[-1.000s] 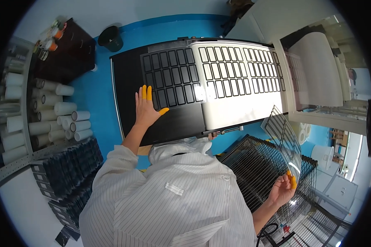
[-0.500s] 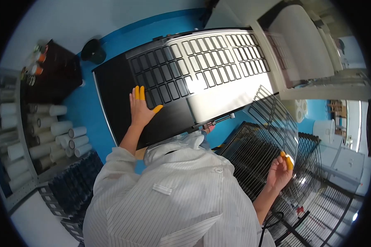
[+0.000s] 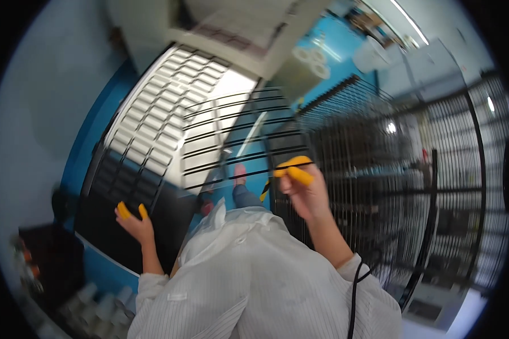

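My right hand (image 3: 310, 195), with yellow finger cots, pinches the near right corner of a clear sheet (image 3: 232, 148) printed with black frame lines. The sheet hangs in the air at an angle, partly in front of the machine's belt. My left hand (image 3: 136, 226), also with yellow finger cots, hovers at the black end of the conveyor belt (image 3: 172, 217), fingers apart and holding nothing. Farther up the belt lies similar black-framed sheeting (image 3: 158, 107), bright with glare. Motion blurs the picture, so whether the left hand touches the belt cannot be made out.
A tall black wire rack (image 3: 379, 152) stands close on my right, with more wire shelving (image 3: 464, 198) behind it. The belt runs to a pale machine housing (image 3: 232, 42). White rolls (image 3: 104, 311) lie at lower left, near a dark cabinet (image 3: 51, 254). A black cable (image 3: 353, 305) hangs by my right sleeve.
My view has turned to the right. My right hand has brought the clear sheet from beside the rack to in front of me. My left hand has drawn back from the framed sheeting, still open.
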{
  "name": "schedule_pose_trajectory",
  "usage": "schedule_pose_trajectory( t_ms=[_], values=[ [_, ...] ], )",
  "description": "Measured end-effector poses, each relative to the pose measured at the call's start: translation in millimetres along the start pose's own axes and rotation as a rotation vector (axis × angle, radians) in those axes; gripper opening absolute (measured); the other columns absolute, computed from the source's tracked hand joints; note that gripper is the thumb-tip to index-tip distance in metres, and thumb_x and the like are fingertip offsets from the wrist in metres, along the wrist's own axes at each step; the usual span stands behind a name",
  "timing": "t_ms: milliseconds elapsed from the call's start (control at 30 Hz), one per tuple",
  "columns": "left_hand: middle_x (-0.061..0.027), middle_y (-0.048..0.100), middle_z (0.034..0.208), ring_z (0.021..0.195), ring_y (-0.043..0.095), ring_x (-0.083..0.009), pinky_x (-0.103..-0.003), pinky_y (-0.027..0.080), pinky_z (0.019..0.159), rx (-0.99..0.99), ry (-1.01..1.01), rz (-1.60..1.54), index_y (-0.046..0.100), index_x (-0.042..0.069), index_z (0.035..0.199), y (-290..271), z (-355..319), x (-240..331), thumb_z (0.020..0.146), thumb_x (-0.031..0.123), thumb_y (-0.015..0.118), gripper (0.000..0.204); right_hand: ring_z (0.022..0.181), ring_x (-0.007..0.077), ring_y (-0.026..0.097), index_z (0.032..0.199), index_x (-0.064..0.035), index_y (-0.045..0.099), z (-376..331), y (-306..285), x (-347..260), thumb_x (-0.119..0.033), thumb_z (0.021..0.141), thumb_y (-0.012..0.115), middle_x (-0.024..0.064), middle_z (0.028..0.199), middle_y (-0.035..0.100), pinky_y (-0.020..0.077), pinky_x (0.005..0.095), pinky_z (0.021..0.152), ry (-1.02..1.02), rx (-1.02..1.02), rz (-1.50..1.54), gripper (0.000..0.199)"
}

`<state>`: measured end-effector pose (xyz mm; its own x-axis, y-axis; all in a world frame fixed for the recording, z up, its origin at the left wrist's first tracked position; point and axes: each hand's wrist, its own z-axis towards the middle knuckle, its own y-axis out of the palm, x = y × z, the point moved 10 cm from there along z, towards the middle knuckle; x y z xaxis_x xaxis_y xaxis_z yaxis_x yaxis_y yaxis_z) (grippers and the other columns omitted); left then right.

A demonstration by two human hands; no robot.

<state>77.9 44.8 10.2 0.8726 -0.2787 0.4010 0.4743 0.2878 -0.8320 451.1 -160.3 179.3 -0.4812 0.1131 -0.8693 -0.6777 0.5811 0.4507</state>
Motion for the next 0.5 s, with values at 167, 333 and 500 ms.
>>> schedule_pose_trajectory(
  t_ms=[167,333,500],
  values=[
    [-0.0278,0.04,0.124,0.117,0.035,-0.0408,-0.045,0.027,0.099,-0.011,0.017,-0.057,0.039,-0.005,0.123,9.5,-7.8,-12.0,0.084,0.023,0.058,0.052,0.064,0.0137,0.054,0.091,0.0005,0.052,-8.0,7.7,27.5,-0.013,0.084,0.055,0.0122,0.084,0.059,0.0448,0.0251,0.059,0.152,0.096,0.111,0.016],
    [-0.0233,0.04,0.127,0.12,0.035,-0.0379,-0.042,0.027,0.101,-0.014,0.0,0.071,0.036,-0.006,0.126,12.8,-18.1,-12.1,0.086,0.023,0.056,0.053,0.066,0.0123,0.053,0.095,-0.0018,0.05,-9.0,22.6,48.4,-0.011,0.086,0.052,0.0126,0.092,0.058,0.0438,0.0251,0.059,0.183,-0.04,0.215,0.013],
    [-0.0179,0.047,0.122,0.111,0.046,-0.0278,-0.035,0.032,0.098,-0.453,-0.036,-1.098,0.036,-0.003,0.128,14.0,-33.6,139.4,0.094,0.022,0.039,0.042,0.063,0.011,0.054,0.098,-0.0041,0.048,-15.2,24.4,40.6,-0.014,0.085,0.055,0.0085,0.087,0.059,0.0429,0.022,0.054,0.102,-0.032,0.192,0.017]
  ],
)
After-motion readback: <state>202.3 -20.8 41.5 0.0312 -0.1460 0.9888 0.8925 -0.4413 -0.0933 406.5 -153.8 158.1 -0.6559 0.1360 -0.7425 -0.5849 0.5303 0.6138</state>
